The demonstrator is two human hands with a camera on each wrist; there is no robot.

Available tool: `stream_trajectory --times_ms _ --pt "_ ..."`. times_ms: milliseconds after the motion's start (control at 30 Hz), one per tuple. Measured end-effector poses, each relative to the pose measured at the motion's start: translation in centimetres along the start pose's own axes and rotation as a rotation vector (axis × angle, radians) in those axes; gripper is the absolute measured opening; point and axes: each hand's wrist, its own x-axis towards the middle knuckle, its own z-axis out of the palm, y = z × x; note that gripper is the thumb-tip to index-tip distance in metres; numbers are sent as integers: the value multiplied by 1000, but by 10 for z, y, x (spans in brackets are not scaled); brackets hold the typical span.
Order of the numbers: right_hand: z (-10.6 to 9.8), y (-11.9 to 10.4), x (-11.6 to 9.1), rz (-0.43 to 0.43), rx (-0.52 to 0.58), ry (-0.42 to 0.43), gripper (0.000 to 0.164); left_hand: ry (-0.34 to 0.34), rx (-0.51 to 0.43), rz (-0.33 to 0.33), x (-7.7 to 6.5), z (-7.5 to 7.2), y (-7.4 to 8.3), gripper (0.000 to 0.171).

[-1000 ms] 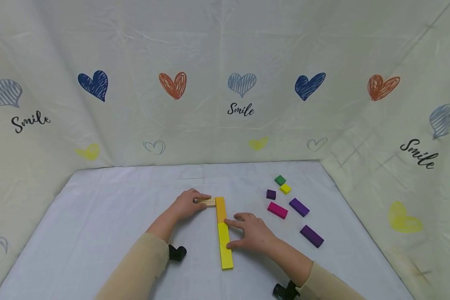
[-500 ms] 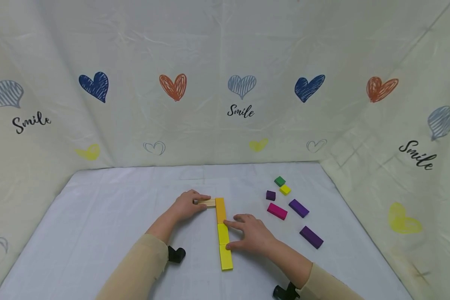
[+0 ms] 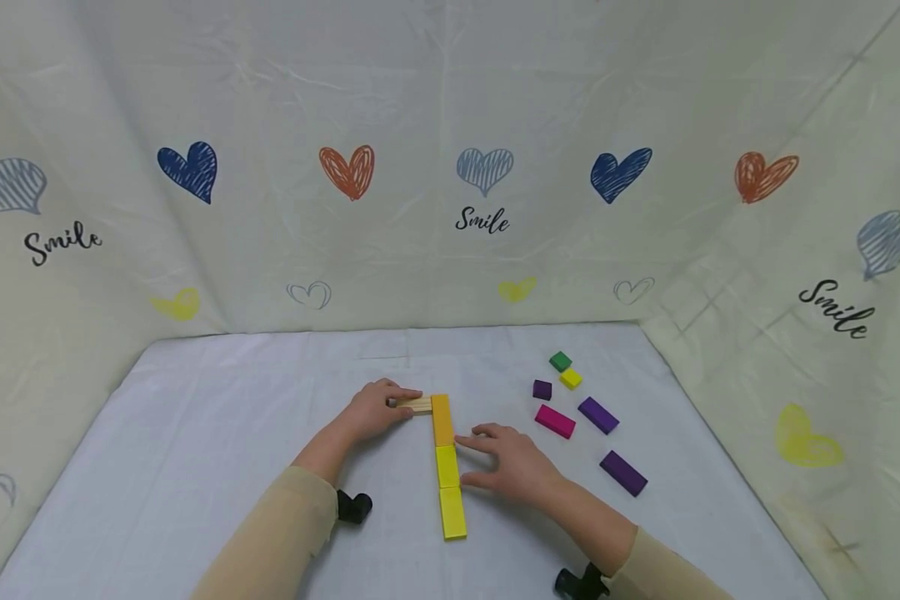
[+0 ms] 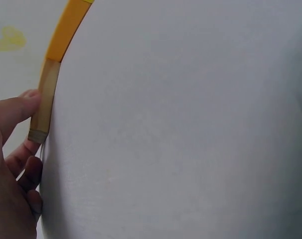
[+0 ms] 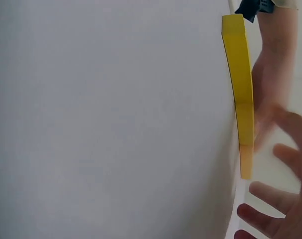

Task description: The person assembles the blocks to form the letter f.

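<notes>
My left hand (image 3: pixel 372 408) pinches a plain wooden block (image 3: pixel 422 406) between thumb and fingers. That block's right end meets the top of an orange block (image 3: pixel 442 420). Below the orange block run a yellow block (image 3: pixel 447 467) and a second yellow block (image 3: pixel 453 515), end to end in a line toward me. In the left wrist view the thumb lies along the side of the wooden block (image 4: pixel 47 94). My right hand (image 3: pixel 516 465) hovers at the right side of the row, thumb and index finger spread, their tips right by the yellow and orange blocks. It holds nothing.
To the right on the white cloth (image 3: pixel 195 467) lie loose blocks: green (image 3: pixel 560 361), small yellow (image 3: pixel 571 378), small purple (image 3: pixel 542 389), pink (image 3: pixel 555 421) and two longer purple ones, one farther (image 3: pixel 598 415) and one nearer (image 3: pixel 624 473). A patterned curtain (image 3: pixel 412 250) stands behind.
My right hand has drawn slightly right, its fingertips coming off the edge of the row. The left hand and the blocks look the same.
</notes>
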Motion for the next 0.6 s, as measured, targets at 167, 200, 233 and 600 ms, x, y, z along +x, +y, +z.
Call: stream_trajectory --times_ms 167,200,233,600 --pt "-8 9 -6 36 34 62 56 1 -4 -3 -1 0 -1 33" --pt "-10 12 -7 46 36 78 55 1 -4 -1 -1 0 -1 33" --pt "-12 14 -9 61 36 92 54 0 -3 0 -1 -1 0 33" --pt "-40 57 -31 162 128 157 50 -11 0 -3 -1 -2 0 34"
